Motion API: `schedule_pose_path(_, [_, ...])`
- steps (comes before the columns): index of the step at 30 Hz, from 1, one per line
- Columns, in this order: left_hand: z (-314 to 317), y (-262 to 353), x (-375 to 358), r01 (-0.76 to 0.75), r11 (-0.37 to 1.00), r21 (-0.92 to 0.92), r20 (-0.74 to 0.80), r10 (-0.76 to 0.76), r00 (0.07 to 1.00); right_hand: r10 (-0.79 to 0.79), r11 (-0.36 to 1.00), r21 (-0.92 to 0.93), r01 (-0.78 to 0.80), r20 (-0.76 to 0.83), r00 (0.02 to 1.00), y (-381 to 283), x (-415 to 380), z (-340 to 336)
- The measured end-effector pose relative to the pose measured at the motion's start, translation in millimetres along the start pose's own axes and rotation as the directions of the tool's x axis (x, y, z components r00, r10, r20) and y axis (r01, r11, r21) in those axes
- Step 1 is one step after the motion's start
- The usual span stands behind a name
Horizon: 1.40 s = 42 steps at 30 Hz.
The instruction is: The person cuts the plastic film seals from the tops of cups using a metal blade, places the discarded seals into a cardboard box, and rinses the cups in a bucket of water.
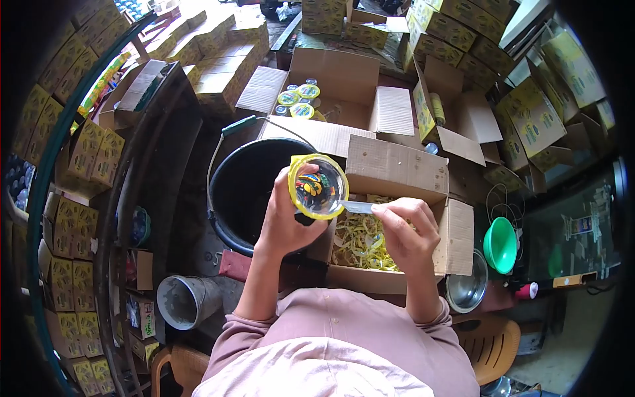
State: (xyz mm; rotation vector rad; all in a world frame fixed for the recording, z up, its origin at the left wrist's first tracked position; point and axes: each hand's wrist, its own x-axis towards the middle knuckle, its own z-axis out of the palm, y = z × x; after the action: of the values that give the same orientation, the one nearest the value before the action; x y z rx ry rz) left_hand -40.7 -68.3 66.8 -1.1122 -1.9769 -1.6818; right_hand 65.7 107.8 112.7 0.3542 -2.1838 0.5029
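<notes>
A clear round cup with a yellow rim is in my left hand, its fingers wrapped round the cup's side. My right hand pinches a small flat blade, whose tip meets the cup's rim on the right. Below the blade, an open cardboard box holds many curly yellow strips. The large black bucket stands under and left of my left hand. In the open box at the back lie several cups with yellow and green lids.
A grey bucket stands at lower left. On the right are a green bowl, a metal bowl and an orange chair. Printed yellow cartons are stacked around the back and sides. A dark shelf runs along the left.
</notes>
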Motion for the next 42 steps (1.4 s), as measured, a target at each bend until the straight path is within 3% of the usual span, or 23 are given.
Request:
schedule_pose_path(5, [-8,6,-7,-0.047,0.998,-0.053,0.003,0.047,0.999,-0.170,0.983,-0.069,0.170,0.002,0.985,-3,23,1])
schedule_pose_path(13, [-12,8,-4,-0.116,0.991,-0.064,-0.031,0.114,0.993,-0.230,0.969,-0.089,0.229,0.002,0.973,-4,34,2])
schedule_pose_path(17, [-12,9,-5,0.100,0.987,-0.124,-0.109,-0.114,0.988,-0.201,0.978,-0.054,0.201,0.009,0.980,-5,36,2])
schedule_pose_path(20, [-12,1,-3,-0.004,0.999,-0.046,-0.109,-0.001,0.994,-0.174,0.984,-0.038,0.175,0.025,0.984,-3,33,4])
schedule_pose_path(24, [-7,13,-4,0.167,0.965,-0.204,-0.130,-0.196,0.972,-0.159,0.987,-0.030,0.160,0.036,0.987,-4,31,2])
schedule_pose_path(25, [-8,15,-4,0.104,0.986,-0.130,-0.131,-0.121,0.984,-0.162,0.986,-0.031,0.163,0.036,0.986,-4,30,1])
schedule_pose_path(37, [-21,31,-2,-0.069,0.987,0.145,-0.149,0.091,0.985,-0.261,0.965,-0.016,0.261,0.025,0.965,-20,31,-7])
schedule_pose_path(42, [-21,38,-1,-0.060,0.986,0.155,-0.167,0.087,0.982,-0.269,0.963,0.012,0.269,0.013,0.963,-25,29,-9])
